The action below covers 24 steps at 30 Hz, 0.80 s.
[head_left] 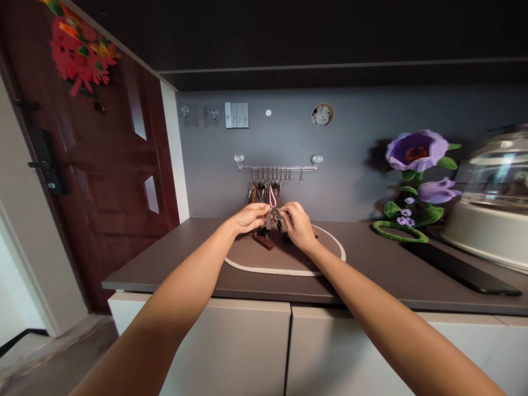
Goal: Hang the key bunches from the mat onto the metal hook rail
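My left hand [251, 217] and my right hand [298, 224] are close together above the counter, both closed on a small bunch of keys [276, 213]. A pink strap loop [272, 197] stands up just above my fingers, and I cannot tell whether it belongs to this bunch. Beneath the hands, a brown key fob [263, 242] lies on an oval mat [284, 271] with a white rim. Dark items beside it are partly hidden by my right hand. Behind, several key sets [260, 188] hang from the hooks of a clear wall rail [284, 168].
To the right stand a purple flower ornament [416, 151], a black phone-like slab [462, 267] and a cream appliance [490, 220] with a clear dome. A dark red door [107, 181] is at the left. A dark cabinet [289, 38] overhangs the counter [165, 256].
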{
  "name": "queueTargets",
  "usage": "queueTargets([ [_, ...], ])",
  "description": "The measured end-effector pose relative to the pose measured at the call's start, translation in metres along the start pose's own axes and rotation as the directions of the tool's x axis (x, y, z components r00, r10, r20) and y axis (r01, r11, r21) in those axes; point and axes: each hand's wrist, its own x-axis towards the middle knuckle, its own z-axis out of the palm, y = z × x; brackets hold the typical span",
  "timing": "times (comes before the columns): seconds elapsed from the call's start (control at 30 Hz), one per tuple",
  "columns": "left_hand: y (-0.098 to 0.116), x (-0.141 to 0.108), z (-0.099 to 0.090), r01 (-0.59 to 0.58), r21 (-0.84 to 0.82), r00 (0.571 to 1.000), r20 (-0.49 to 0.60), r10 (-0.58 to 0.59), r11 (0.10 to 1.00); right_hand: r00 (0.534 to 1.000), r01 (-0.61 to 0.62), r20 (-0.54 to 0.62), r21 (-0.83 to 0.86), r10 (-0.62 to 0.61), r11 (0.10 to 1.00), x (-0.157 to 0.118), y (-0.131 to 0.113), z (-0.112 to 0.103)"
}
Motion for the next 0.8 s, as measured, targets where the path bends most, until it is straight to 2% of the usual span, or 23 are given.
queueTargets([
  [0.17, -0.001, -0.002, 0.003, 0.024, 0.121, 0.999, 0.023, -0.027, 0.992, 0.998, -0.042, -0.038, 0.066, 0.044, 0.997, 0.003, 0.001, -0.002],
  [0.37, -0.009, -0.001, 0.012, -0.003, 0.197, 1.000, 0.031, -0.003, 0.980, 0.976, -0.192, -0.064, 0.193, 0.208, 0.962, 0.007, 0.004, -0.002],
  [0.6, -0.015, 0.003, 0.020, -0.100, 0.421, 0.986, -0.082, 0.148, 0.901, 0.935, -0.319, -0.001, 0.433, 0.354, 0.843, 0.011, 0.012, 0.004],
  [0.8, -0.012, 0.004, 0.018, -0.104, 0.616, 0.936, -0.206, 0.286, 0.781, 0.921, -0.331, -0.021, 0.481, 0.388, 0.812, 0.026, 0.025, 0.002],
])
